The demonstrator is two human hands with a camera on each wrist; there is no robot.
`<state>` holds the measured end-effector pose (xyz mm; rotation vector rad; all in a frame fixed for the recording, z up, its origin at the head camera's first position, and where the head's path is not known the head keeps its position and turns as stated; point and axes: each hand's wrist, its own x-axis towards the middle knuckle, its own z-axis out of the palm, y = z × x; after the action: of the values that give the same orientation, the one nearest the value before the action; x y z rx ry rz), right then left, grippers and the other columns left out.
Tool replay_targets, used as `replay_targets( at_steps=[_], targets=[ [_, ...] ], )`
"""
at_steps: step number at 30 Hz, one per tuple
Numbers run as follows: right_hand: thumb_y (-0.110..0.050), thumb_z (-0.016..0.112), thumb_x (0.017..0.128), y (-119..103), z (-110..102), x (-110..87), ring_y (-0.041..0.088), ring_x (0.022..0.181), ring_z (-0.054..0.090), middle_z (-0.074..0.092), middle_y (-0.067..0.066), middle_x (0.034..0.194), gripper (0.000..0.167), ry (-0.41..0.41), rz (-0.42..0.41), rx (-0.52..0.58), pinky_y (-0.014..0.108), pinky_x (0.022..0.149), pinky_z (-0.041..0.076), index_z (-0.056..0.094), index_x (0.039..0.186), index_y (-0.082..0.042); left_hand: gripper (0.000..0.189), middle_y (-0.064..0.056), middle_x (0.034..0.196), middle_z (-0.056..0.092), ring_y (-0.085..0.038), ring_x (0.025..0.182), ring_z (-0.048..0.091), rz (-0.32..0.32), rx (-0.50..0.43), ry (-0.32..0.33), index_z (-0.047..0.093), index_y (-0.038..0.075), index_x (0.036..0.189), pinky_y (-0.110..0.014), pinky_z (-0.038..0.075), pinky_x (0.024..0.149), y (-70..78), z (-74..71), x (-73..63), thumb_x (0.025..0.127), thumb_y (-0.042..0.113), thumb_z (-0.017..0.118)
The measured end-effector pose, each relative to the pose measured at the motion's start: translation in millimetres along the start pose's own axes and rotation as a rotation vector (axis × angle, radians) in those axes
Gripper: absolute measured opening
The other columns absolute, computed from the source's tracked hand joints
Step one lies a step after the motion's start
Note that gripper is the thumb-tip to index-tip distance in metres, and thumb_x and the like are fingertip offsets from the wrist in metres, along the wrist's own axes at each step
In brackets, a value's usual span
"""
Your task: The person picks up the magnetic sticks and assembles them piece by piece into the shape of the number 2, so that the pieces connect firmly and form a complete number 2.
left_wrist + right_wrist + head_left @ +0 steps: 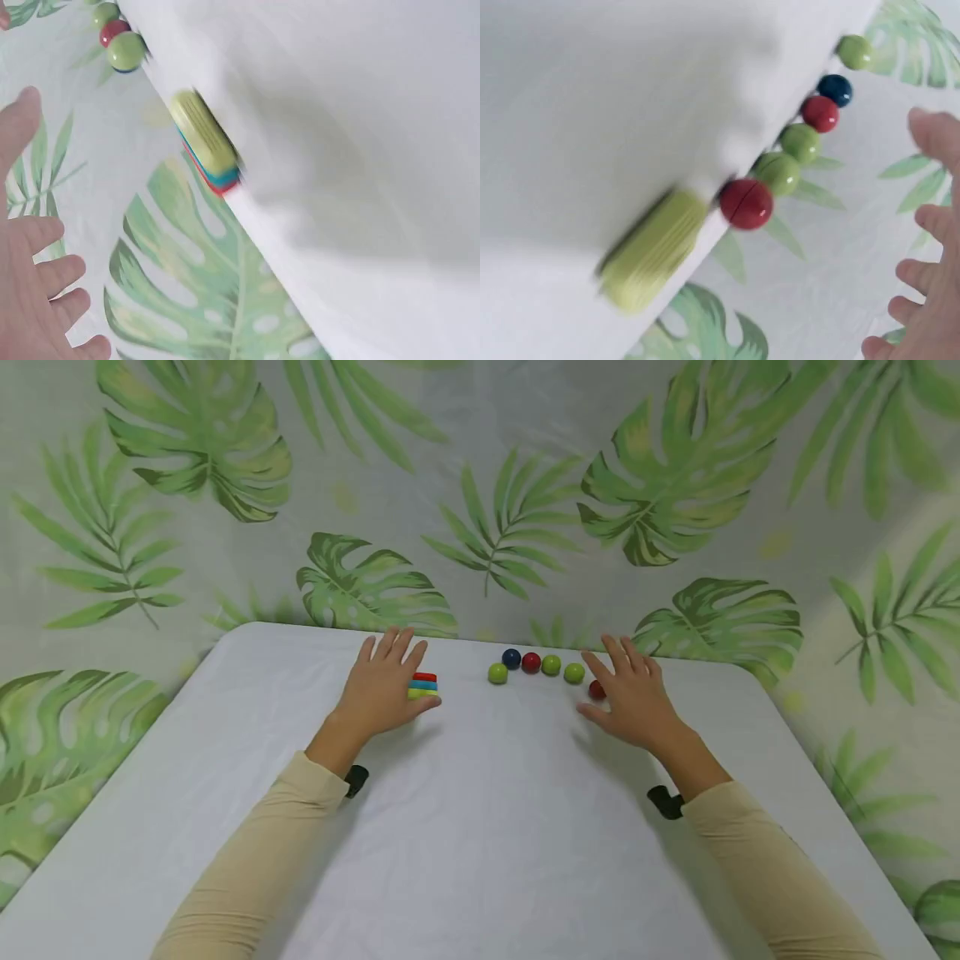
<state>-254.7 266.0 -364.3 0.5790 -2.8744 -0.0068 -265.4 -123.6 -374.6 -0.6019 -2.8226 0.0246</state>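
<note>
My left hand (375,689) is held over the table's far left part, fingers spread and holding nothing. Beside its thumb, partly covered by the hand, is a small stack of rounded bars (424,686) in red, blue and yellow-green; the left wrist view shows the yellow-green bar (204,133) nearest that camera. My right hand (636,700), also spread and holding nothing, overlaps a red ball (597,690) at the right end of a loose row of balls. In the right wrist view, a ridged yellow-green piece (654,251) lies by the red ball (746,204); the hand hides it in the head view.
The row also has a dark blue ball (512,658), another red ball (531,662) and several green balls (551,665), near the far edge of the white-covered table (480,827). Behind hangs a leaf-patterned cloth (517,485). Dark wrist cameras (666,802) sit under both wrists.
</note>
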Motion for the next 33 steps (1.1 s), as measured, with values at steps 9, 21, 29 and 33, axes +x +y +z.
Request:
replay_targets(
  at_steps=[9, 21, 29, 33],
  targets=[
    [-0.018, 0.076, 0.085, 32, -6, -44.6, 0.042, 0.127, 0.049, 0.064, 0.02, 0.127, 0.032, 0.109, -0.15, 0.099, 0.064, 0.094, 0.046, 0.07, 0.114, -0.005, 0.076, -0.018, 0.152, 0.045, -0.04, 0.141, 0.04, 0.134, -0.103, 0.012, 0.052, 0.007, 0.143, -0.06, 0.041, 0.108, -48.5, -9.7, -47.3, 0.085, 0.053, 0.071],
    [-0.012, 0.075, 0.086, 41, -4, -59.9, 0.038, 0.117, 0.056, 0.068, 0.018, 0.118, 0.024, 0.098, -0.171, 0.168, 0.057, 0.096, 0.049, 0.072, 0.108, -0.003, 0.069, -0.016, 0.146, 0.052, -0.038, 0.137, 0.046, 0.198, -0.118, 0.001, 0.055, 0.008, 0.139, -0.057, 0.044, 0.105, -52.2, 6.4, -52.1, 0.085, 0.046, 0.074],
    [-0.009, 0.077, 0.082, 42, 5, -61.7, 0.035, 0.112, 0.059, 0.069, 0.014, 0.112, 0.024, 0.134, -0.196, 0.216, 0.054, 0.093, 0.051, 0.072, 0.105, -0.004, 0.06, -0.015, 0.138, 0.058, -0.036, 0.129, 0.054, 0.203, -0.178, -0.018, 0.053, 0.01, 0.142, -0.054, 0.049, 0.098, -43.8, 14.5, -38.1, 0.088, 0.029, 0.074],
    [-0.008, 0.077, 0.082, 39, 7, -60.3, 0.032, 0.111, 0.059, 0.069, 0.011, 0.111, 0.026, 0.137, -0.198, 0.243, 0.052, 0.093, 0.05, 0.07, 0.107, -0.005, 0.052, -0.014, 0.134, 0.061, -0.036, 0.126, 0.056, 0.221, -0.191, -0.027, 0.059, 0.011, 0.137, -0.052, 0.051, 0.095, -38.4, 17.6, -27.1, 0.088, 0.021, 0.074]
  ],
)
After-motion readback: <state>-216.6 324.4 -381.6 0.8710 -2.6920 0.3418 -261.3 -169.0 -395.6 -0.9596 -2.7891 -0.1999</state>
